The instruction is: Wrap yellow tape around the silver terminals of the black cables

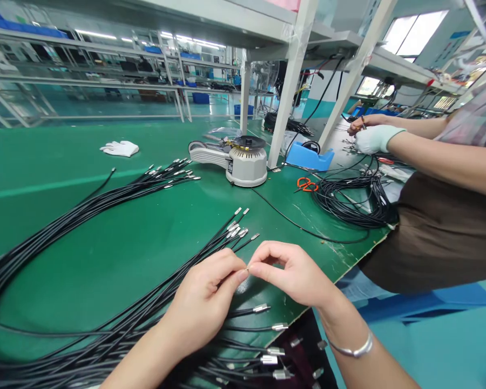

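Near the front edge of the green table (117, 216), my left hand (206, 297) and my right hand (289, 270) meet fingertip to fingertip. Both are closed in a pinch around something tiny between them, too small to make out. Black cables (101, 210) with metal connectors on their ends curve round the left side of the table. Some pass beneath my left hand and forearm, and several silvery connector ends (268, 359) lie below my hands at the table's edge. More connector ends (235, 231) point up just beyond my fingers.
A round grey-white machine (247, 166) stands further back, beside a blue tape dispenser (310, 156), orange-handled scissors (306, 185) and a coiled black cable (352, 200). A white glove (119, 148) lies at the back left. At the right, a person's gloved hand (376, 139) works near the coil.
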`<state>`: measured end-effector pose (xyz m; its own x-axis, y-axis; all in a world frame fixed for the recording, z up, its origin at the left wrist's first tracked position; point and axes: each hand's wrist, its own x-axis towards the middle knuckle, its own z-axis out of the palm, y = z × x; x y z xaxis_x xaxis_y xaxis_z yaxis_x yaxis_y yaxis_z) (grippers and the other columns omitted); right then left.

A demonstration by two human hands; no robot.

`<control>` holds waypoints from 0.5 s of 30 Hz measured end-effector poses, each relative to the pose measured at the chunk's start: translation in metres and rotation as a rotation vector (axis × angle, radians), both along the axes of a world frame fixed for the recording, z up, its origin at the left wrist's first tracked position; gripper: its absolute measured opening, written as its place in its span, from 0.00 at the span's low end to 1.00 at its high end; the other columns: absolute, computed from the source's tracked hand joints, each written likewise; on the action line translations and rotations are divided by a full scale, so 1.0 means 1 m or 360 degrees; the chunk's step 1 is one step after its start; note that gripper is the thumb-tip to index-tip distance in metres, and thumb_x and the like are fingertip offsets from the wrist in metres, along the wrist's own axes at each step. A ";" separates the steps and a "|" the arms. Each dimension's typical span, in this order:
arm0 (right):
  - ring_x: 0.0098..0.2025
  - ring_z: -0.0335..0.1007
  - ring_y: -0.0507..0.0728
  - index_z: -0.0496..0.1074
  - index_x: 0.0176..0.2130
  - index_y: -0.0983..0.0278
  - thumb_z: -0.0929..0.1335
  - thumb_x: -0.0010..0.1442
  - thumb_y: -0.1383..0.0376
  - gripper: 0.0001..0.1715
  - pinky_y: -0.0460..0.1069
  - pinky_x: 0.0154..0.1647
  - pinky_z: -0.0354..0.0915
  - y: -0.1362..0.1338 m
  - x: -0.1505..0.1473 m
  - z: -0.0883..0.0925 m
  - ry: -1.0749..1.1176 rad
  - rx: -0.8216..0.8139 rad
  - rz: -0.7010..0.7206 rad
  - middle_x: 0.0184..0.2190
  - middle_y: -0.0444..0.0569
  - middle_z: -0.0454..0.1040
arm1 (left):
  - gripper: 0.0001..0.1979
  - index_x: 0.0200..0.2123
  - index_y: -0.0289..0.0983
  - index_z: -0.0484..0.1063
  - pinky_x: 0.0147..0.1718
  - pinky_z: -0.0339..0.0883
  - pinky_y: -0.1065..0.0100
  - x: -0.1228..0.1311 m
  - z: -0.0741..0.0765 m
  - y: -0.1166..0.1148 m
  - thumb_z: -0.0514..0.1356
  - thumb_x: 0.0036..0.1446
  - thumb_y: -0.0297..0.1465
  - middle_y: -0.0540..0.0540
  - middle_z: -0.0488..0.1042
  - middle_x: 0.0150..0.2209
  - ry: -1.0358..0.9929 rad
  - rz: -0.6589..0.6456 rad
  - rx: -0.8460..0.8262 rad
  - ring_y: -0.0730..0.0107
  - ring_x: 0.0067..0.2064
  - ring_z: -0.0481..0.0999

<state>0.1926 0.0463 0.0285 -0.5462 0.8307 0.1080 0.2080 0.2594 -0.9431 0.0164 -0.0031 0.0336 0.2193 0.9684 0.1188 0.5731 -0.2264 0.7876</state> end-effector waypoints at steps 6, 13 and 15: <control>0.28 0.66 0.50 0.73 0.29 0.65 0.69 0.55 0.63 0.08 0.44 0.30 0.62 0.000 0.003 -0.005 -0.0062 -0.0142 -0.0090 0.26 0.43 0.73 | 0.15 0.34 0.40 0.74 0.36 0.64 0.72 -0.010 0.012 0.004 0.51 0.60 0.40 0.52 0.74 0.32 -0.0071 0.0065 -0.0346 0.71 0.35 0.72; 0.28 0.66 0.51 0.73 0.28 0.65 0.69 0.54 0.60 0.10 0.46 0.30 0.62 -0.001 0.001 -0.016 0.0019 -0.0321 -0.0153 0.25 0.44 0.73 | 0.16 0.41 0.43 0.74 0.46 0.61 0.70 -0.033 0.014 -0.012 0.52 0.59 0.44 0.52 0.76 0.43 0.0227 0.0134 -0.0543 0.67 0.45 0.72; 0.28 0.66 0.51 0.74 0.28 0.65 0.69 0.54 0.60 0.10 0.46 0.30 0.63 -0.002 0.002 -0.015 0.0028 -0.0321 -0.0153 0.25 0.44 0.73 | 0.15 0.38 0.42 0.74 0.43 0.63 0.71 -0.027 0.011 -0.013 0.51 0.59 0.42 0.52 0.76 0.39 0.0212 0.0091 -0.0543 0.69 0.41 0.73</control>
<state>0.1949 0.0444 0.0130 -0.4631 0.8845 -0.0568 0.2058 0.0450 -0.9776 -0.0103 -0.0161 0.0444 0.1556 0.9585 -0.2388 0.6800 0.0714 0.7298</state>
